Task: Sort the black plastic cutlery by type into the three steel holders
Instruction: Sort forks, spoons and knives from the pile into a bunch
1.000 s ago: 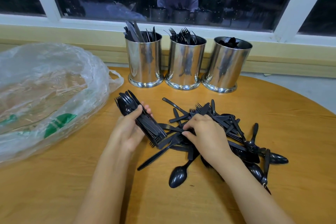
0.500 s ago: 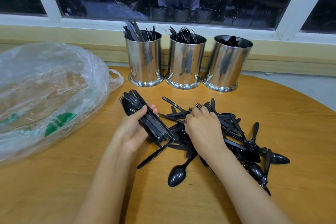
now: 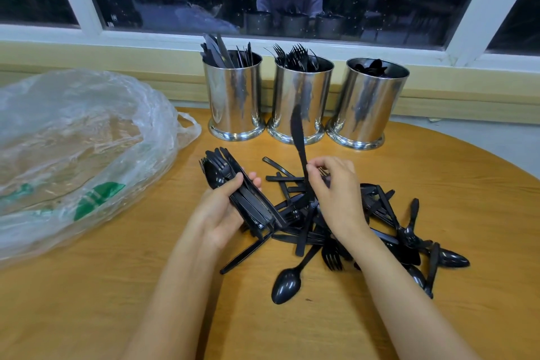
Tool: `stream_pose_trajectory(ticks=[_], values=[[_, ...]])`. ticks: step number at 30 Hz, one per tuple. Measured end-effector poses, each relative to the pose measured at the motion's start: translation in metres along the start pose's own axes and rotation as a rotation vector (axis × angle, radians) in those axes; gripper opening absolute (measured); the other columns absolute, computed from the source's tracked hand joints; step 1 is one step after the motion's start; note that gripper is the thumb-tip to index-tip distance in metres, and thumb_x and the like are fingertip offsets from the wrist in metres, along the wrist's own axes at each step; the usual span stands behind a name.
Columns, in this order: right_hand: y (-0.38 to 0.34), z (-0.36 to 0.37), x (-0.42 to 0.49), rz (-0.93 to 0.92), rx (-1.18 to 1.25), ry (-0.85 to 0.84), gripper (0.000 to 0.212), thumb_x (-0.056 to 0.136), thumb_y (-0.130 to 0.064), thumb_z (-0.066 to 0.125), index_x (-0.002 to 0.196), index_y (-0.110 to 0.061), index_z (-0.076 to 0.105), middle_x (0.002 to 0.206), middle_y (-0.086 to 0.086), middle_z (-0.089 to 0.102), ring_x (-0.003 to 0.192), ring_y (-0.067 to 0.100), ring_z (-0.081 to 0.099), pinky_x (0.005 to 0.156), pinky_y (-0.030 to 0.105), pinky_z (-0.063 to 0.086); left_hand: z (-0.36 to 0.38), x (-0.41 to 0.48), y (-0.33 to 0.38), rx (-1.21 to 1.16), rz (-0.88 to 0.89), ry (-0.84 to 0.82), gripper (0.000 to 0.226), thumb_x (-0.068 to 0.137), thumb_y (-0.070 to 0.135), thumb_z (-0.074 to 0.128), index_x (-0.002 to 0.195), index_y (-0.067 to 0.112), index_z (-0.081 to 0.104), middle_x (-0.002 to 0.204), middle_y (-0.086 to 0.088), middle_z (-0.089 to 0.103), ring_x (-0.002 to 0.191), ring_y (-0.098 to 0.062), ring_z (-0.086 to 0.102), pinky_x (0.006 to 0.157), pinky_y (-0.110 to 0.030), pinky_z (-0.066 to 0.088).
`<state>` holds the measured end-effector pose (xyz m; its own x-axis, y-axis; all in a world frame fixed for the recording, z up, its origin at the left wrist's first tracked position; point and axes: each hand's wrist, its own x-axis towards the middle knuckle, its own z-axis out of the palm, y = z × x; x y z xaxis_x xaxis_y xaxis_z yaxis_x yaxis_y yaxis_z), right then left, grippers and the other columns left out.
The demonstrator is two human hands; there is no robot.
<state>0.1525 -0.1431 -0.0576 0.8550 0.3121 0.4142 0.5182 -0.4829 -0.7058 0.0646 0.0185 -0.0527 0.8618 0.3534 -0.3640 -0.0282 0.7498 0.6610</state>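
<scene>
Black plastic cutlery [image 3: 382, 213] is heaped on the counter [image 3: 453, 184] before three steel holders [image 3: 233, 96]. A knife [image 3: 298, 137] is pinched upright, blade up, by the curled fingers [image 3: 317, 165] of the right hand [image 3: 339, 196] above the heap. A mixed bundle [image 3: 251, 204] is gripped in the left hand [image 3: 216, 213], thumb laid across the top.

The cutlery [image 3: 327, 222] was glossy black. The three holders [image 3: 301, 102] were mirror-bright silver steel. The counter [image 3: 438, 184] showed warm honey-yellow wood grain. The bag [image 3: 73, 137] was clear, cloudy plastic with green print. The window frame [image 3: 87, 20] was white.
</scene>
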Motion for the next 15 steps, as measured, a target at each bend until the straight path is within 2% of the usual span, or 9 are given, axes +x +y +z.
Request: stream_pose_trajectory(ticks=[2, 4, 5, 8, 10, 11, 13, 15], values=[[0.0023, 0.0042, 0.0, 0.079, 0.205, 0.021, 0.012, 0.099, -0.024, 0.049, 0.1, -0.021, 0.061, 0.095, -0.009, 0.059, 0.1, 0.016, 0.053, 0.084, 0.032, 0.048, 0.003, -0.0009, -0.0028, 0.002, 0.002, -0.002, 0.011, 0.098, 0.003, 0.051, 0.099, 0.006, 0.061, 0.082, -0.009, 0.075, 0.073, -0.018, 0.074, 0.073, -0.035, 0.054], [0.0031, 0.0051, 0.0018, 0.122, 0.3, 0.05, 0.015, 0.101, -0.027, 0.044, 0.101, -0.021, 0.058, 0.099, -0.002, 0.062, 0.097, 0.02, 0.058, 0.085, 0.043, 0.05, 0.0061, -0.002, -0.0052, -0.02, -0.005, -0.025, 0.009, 0.098, 0.003, 0.05, 0.102, 0.004, 0.058, 0.084, -0.012, 0.075, 0.078, -0.022, 0.075, 0.072, -0.038, 0.059], [0.0033, 0.0047, 0.0027, 0.139, 0.314, 0.049, 0.016, 0.101, -0.028, 0.042, 0.101, -0.021, 0.057, 0.101, -0.001, 0.062, 0.098, 0.022, 0.058, 0.085, 0.043, 0.05, 0.0075, -0.0028, -0.0059, -0.029, -0.008, -0.039, 0.008, 0.098, 0.002, 0.05, 0.103, 0.003, 0.057, 0.086, -0.014, 0.075, 0.08, -0.024, 0.075, 0.071, -0.039, 0.061], [0.0042, 0.0034, 0.0029, 0.197, 0.357, 0.02, 0.017, 0.103, -0.025, 0.041, 0.102, -0.018, 0.056, 0.108, 0.008, 0.064, 0.091, 0.022, 0.057, 0.078, 0.031, 0.048, 0.0093, -0.0051, -0.0072, -0.024, -0.009, -0.055, 0.01, 0.099, 0.002, 0.05, 0.106, 0.002, 0.056, 0.091, -0.017, 0.075, 0.085, -0.028, 0.074, 0.072, -0.041, 0.062], [0.0024, 0.0018, 0.001, 0.202, 0.398, 0.045, 0.017, 0.103, -0.023, 0.04, 0.103, -0.016, 0.055, 0.1, 0.005, 0.067, 0.078, 0.021, 0.058, 0.067, 0.028, 0.048, 0.0094, -0.0057, -0.0082, -0.012, -0.007, -0.053, 0.014, 0.098, 0.002, 0.05, 0.112, 0.002, 0.055, 0.095, -0.018, 0.075, 0.089, -0.029, 0.074, 0.074, -0.042, 0.062], [0.0008, 0.0003, 0.0003, 0.197, 0.424, 0.067, 0.016, 0.103, -0.022, 0.04, 0.103, -0.015, 0.055, 0.094, 0.001, 0.068, 0.075, 0.018, 0.059, 0.067, 0.025, 0.047, 0.0095, -0.0059, -0.0085, -0.007, -0.006, -0.055, 0.016, 0.098, 0.002, 0.05, 0.114, 0.002, 0.054, 0.096, -0.018, 0.074, 0.09, -0.029, 0.074, 0.074, -0.042, 0.062], [-0.0006, -0.0021, -0.0003, 0.169, 0.441, 0.077, 0.013, 0.102, -0.019, 0.043, 0.103, -0.018, 0.056, 0.083, -0.004, 0.064, 0.074, 0.008, 0.059, 0.072, 0.02, 0.047, 0.0099, -0.006, -0.0091, -0.002, -0.001, -0.055, 0.019, 0.099, 0.003, 0.05, 0.117, 0.001, 0.053, 0.098, -0.019, 0.074, 0.092, -0.03, 0.073, 0.074, -0.042, 0.062], [-0.002, -0.0023, -0.0026, 0.138, 0.392, -0.003, 0.017, 0.1, -0.016, 0.048, 0.103, -0.028, 0.058, 0.086, -0.007, 0.064, 0.08, 0.004, 0.06, 0.079, 0.023, 0.05, 0.0103, -0.0058, -0.0097, 0.003, 0.004, -0.052, 0.02, 0.099, 0.003, 0.049, 0.119, 0.002, 0.051, 0.101, -0.02, 0.074, 0.093, -0.03, 0.073, 0.075, -0.043, 0.061]])
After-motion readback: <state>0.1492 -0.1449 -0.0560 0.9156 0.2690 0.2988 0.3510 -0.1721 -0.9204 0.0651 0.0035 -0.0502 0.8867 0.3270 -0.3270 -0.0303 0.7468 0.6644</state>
